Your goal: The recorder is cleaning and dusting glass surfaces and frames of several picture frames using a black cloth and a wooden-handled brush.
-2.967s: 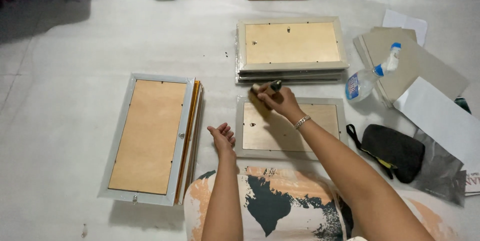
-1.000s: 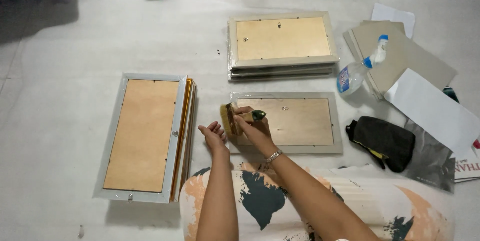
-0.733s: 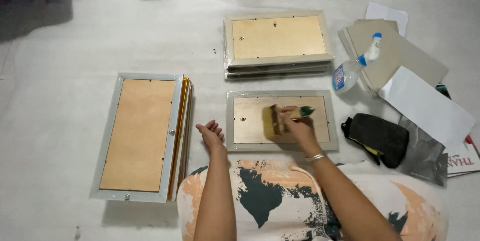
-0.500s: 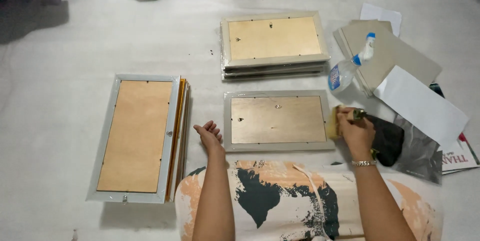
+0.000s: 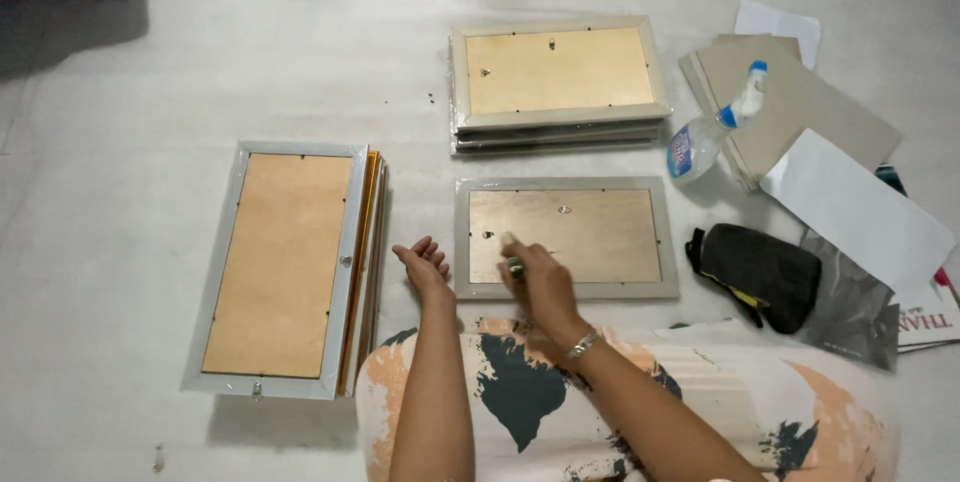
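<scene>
A grey picture frame [image 5: 566, 237] lies face down in front of me, its brown backing board up. My right hand [image 5: 538, 280] is closed on a small tool with a green handle [image 5: 514, 264], its tip touching the backing near the frame's lower left corner. My left hand [image 5: 425, 264] rests on the floor just left of that frame, fingers apart, holding nothing. A wrist bracelet [image 5: 581, 345] shows on my right arm.
A stack of face-down frames [image 5: 556, 82] lies beyond, another stack [image 5: 290, 267] to the left. To the right are a spray bottle [image 5: 712, 132], a black cloth [image 5: 755, 272], cardboard sheets [image 5: 800, 97] and white paper [image 5: 860, 207]. My patterned lap [image 5: 640, 412] fills the foreground.
My right hand went to the right edge of the frame by the black cloth, then came back to the frame's lower left corner with the tool. My left hand stayed put.
</scene>
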